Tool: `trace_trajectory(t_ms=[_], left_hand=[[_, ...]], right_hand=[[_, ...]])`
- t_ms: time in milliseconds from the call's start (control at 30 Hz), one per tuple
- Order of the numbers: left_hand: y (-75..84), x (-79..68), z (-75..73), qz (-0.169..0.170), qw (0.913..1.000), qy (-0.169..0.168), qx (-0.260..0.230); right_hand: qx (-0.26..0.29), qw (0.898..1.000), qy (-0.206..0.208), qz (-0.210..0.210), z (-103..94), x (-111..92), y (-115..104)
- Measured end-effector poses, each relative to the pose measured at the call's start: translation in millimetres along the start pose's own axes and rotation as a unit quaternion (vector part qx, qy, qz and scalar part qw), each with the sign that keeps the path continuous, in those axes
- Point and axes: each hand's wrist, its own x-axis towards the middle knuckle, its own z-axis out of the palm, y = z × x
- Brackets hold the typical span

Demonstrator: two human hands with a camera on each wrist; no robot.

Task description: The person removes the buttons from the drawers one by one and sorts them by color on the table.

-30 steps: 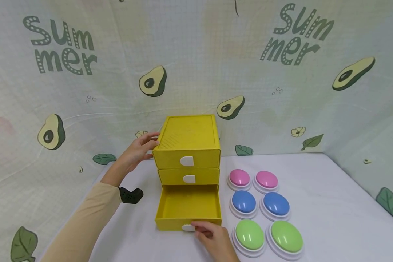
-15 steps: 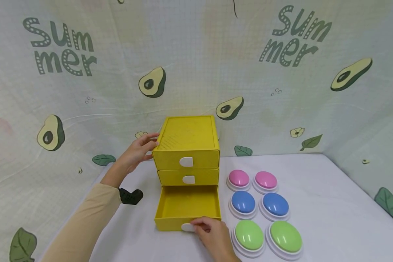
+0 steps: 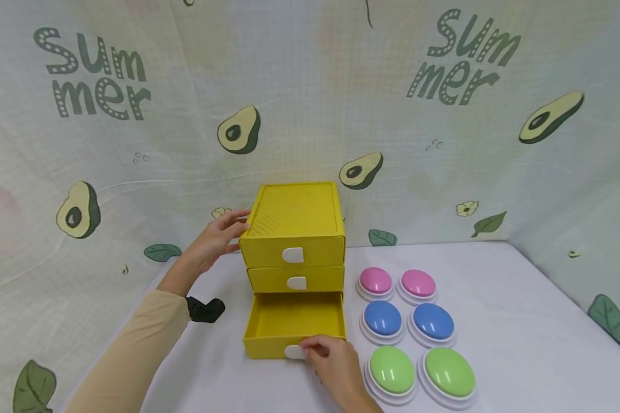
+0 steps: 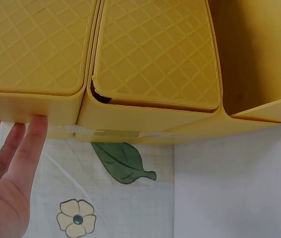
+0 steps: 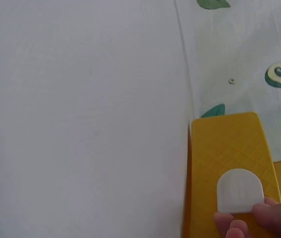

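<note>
A yellow three-drawer unit stands on the white table, its bottom drawer pulled out with a bare inside. The two upper drawers are closed. My right hand pinches the edge of the white handle on the bottom drawer's front; the right wrist view shows thumb and fingers at that handle. On the upper left side of the unit rests my left hand, and the left wrist view shows its straight fingers touching the yellow wall.
Right of the unit stand pairs of round push buttons on white bases: pink, blue and green. A patterned cloth hangs behind the table. A black strap end sticks out from the left wrist.
The bottom drawer has slid slightly inward, and my right hand has moved with it, away from the body. My left hand stays at the unit's side.
</note>
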Motion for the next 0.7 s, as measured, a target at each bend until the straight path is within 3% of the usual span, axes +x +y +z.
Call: trace_trajectory(t_ms=[367,700], left_hand=[[-1.5,-0.2,-1.0,0.006,0.9999,-0.009,0.001],[-1.2,-1.1,-2.1,0.009,0.9999,-0.011,0.005]], right_hand=[[-0.060,0.994,0.073,-0.058,3.1,11.1,2.3],[-0.041,0.996,0.069,-0.031,4.1,25.6,2.6]])
